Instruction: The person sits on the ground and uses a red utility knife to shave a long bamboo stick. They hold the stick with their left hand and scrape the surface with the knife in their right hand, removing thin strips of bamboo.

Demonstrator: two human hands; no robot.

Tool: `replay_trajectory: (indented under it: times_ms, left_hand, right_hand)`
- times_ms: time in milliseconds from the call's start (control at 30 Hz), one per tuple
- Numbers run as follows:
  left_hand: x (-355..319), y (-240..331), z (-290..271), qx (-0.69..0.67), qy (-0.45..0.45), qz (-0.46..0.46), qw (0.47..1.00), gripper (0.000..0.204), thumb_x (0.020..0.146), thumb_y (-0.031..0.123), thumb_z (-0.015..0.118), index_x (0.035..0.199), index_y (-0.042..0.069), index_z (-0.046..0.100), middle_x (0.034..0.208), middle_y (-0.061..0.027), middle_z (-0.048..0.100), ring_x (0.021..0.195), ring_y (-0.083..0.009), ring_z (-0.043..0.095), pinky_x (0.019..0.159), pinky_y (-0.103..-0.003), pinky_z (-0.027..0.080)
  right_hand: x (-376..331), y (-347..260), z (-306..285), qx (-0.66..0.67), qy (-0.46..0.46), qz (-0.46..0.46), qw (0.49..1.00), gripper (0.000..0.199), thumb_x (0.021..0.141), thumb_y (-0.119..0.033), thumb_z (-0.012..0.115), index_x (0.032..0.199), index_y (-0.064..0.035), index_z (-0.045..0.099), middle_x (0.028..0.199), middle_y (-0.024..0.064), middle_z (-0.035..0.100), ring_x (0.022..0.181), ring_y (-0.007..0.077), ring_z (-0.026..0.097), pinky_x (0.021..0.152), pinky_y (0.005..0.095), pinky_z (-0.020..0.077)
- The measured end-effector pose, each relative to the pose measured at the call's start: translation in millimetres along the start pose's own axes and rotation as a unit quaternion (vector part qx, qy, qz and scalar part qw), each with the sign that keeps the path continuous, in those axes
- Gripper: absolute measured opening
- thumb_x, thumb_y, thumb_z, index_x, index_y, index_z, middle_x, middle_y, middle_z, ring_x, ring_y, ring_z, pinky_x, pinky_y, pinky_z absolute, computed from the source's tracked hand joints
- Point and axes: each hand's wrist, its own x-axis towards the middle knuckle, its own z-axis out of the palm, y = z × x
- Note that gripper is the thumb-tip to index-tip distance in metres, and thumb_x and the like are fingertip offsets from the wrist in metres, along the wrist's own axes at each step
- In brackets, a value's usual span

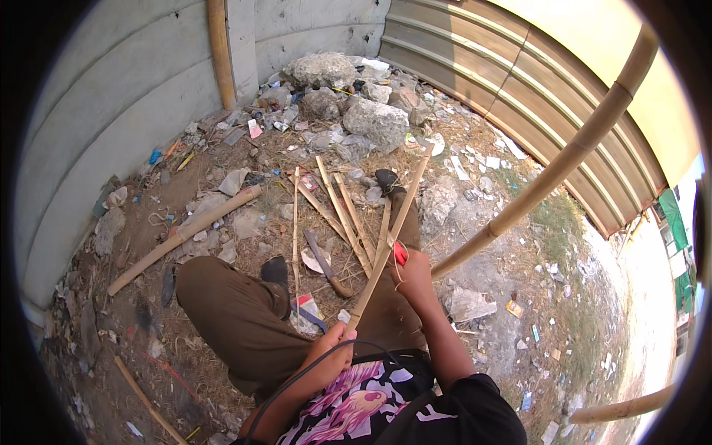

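Observation:
A split bamboo strip (pixel 410 204) slants across my outstretched leg. My left hand (pixel 335 351), closed, grips its lower end near my lap. Farther up, my right hand (pixel 412 271) is closed at the strip's right side around a small red object (pixel 400 254) whose kind I cannot make out. A thin pale loop hangs by that wrist. Between my legs lie several more bamboo strips (pixel 343 211) and a curved machete (pixel 340 288) with a wooden handle.
A bamboo pole (pixel 552 178) rises at the right; a thick bamboo piece (pixel 185 239) lies left. Concrete chunks (pixel 377 124) and litter cover the dirt by the grey wall (pixel 126 111) and ribbed metal fence (pixel 512 67). A black cable (pixel 297 377) crosses my left forearm.

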Motion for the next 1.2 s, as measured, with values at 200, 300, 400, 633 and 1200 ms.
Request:
replay_trajectory:
  times_ms: [200,300,400,633,1200]
  left_hand:
    - [-10,0,10,0.028,-0.067,0.015,0.997,0.022,0.109,0.022,0.044,0.090,0.010,0.039,0.070,0.0050,0.036,0.057,-0.0039,0.032,0.053,-0.022,0.031]
    - [-2,-4,2,-0.006,-0.056,0.010,0.998,0.022,0.108,0.018,0.045,0.088,0.010,0.039,0.069,0.0052,0.036,0.057,-0.0035,0.032,0.051,-0.022,0.030]
    - [3,-3,-2,0.014,-0.024,0.011,1.000,0.019,0.106,0.013,0.047,0.089,0.010,0.040,0.069,0.0057,0.036,0.057,-0.0030,0.032,0.050,-0.021,0.029]
    - [2,-1,-5,-0.061,-0.024,-0.024,0.998,0.008,0.105,0.015,0.050,0.104,0.007,0.050,0.070,0.0061,0.041,0.059,-0.0017,0.036,0.051,-0.020,0.030]
    - [12,-14,-6,-0.025,0.013,0.033,0.999,0.013,0.107,0.020,0.045,0.110,0.007,0.048,0.062,0.0045,0.036,0.049,-0.0040,0.032,0.044,-0.022,0.026]
  right_hand:
    - [114,93,-41,0.111,0.193,0.180,0.958,0.043,0.084,-0.032,0.060,0.064,0.0063,0.059,0.055,0.0196,0.056,0.054,0.0292,0.060,0.058,0.0438,0.0459]
    - [98,89,-43,0.112,0.153,0.138,0.972,0.043,0.085,-0.032,0.060,0.063,0.0059,0.058,0.054,0.0184,0.054,0.050,0.0272,0.056,0.056,0.0440,0.0437]
    - [21,48,-25,0.095,0.035,0.068,0.993,0.035,0.084,-0.025,0.062,0.068,0.0060,0.058,0.054,0.0187,0.051,0.049,0.0239,0.049,0.054,0.0426,0.0413]
    - [-119,-8,10,0.078,-0.179,-0.171,0.966,0.020,0.074,-0.023,0.068,0.073,-0.0045,0.060,0.067,0.0199,0.061,0.066,0.0422,0.062,0.059,0.0481,0.0492]
    - [-108,-11,25,0.020,-0.089,-0.170,0.981,0.018,0.071,-0.024,0.070,0.071,-0.0063,0.065,0.065,0.0147,0.064,0.061,0.0367,0.066,0.057,0.0466,0.0529]
